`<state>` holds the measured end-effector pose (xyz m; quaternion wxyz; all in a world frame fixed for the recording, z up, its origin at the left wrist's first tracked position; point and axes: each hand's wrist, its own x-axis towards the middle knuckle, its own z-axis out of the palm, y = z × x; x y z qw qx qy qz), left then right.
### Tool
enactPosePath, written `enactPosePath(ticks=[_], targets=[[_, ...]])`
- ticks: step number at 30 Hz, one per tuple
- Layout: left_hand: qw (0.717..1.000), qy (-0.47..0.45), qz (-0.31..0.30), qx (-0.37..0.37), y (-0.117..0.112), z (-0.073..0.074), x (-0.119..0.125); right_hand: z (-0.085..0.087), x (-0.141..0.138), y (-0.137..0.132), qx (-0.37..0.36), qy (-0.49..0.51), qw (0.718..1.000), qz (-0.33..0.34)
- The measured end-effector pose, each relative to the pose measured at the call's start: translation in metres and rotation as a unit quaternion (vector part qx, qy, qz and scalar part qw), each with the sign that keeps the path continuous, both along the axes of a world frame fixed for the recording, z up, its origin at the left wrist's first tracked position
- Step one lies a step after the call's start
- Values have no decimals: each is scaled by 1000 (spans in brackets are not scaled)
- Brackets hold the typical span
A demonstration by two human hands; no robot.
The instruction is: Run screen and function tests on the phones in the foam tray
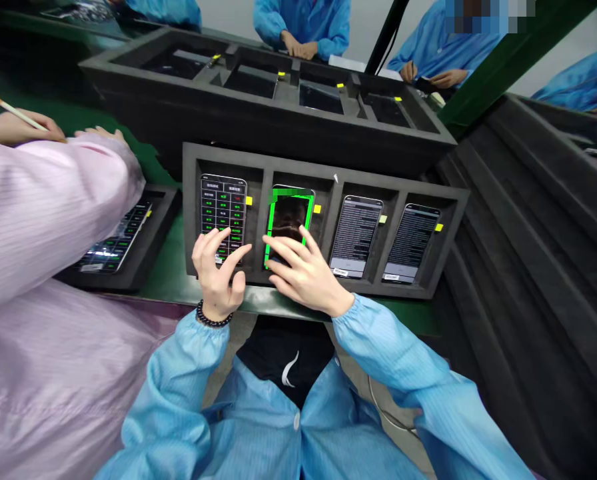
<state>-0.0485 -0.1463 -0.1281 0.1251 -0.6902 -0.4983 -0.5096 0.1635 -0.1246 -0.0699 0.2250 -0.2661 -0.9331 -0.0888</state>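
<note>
Your left hand (219,275), half-spread and empty, is over a glossy rectangular phone (223,207); your right hand (306,272), loosely spread and empty, is over a green-bordered phone (289,212). Beneath both lies a matte foam tray (269,167).

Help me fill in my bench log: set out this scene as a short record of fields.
Tray: dark, four compartments
Left hand: fingers spread over the leftmost phone; contact unclear
Right hand: over the second phone, its screen edged green; contact unclear
Third phone, fourth phone: lines of small text
Behind: another dark tray
Left side: someone's pink sleeve
</note>
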Motion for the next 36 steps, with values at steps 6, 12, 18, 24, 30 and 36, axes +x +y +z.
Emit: enactPosePath(ticks=[6, 12, 18, 24, 30, 36], targets=[[1000, -13, 10, -26, 0, -3, 0, 16, -3, 22, 4, 11, 996, -84], [1000, -12, 7, -26, 1, -2, -1, 5, -7, 10, 32, -20, 998, -54], [1000, -11, -16, 12, 1, 2, 1, -7, -3, -8, 18, -25, 1000, 2], [1000, 5, 9, -7, 1, 1, 0, 3, -2, 7, 34, -6, 998, -42], [1000, 3, -4, 14, 1, 1, -1, -6, -3, 3, 19, -32, 999, 15], [1000, 1, -9, 14, 2, 1, -1, 1, 3, 6, 7, -27, 998, 48]])
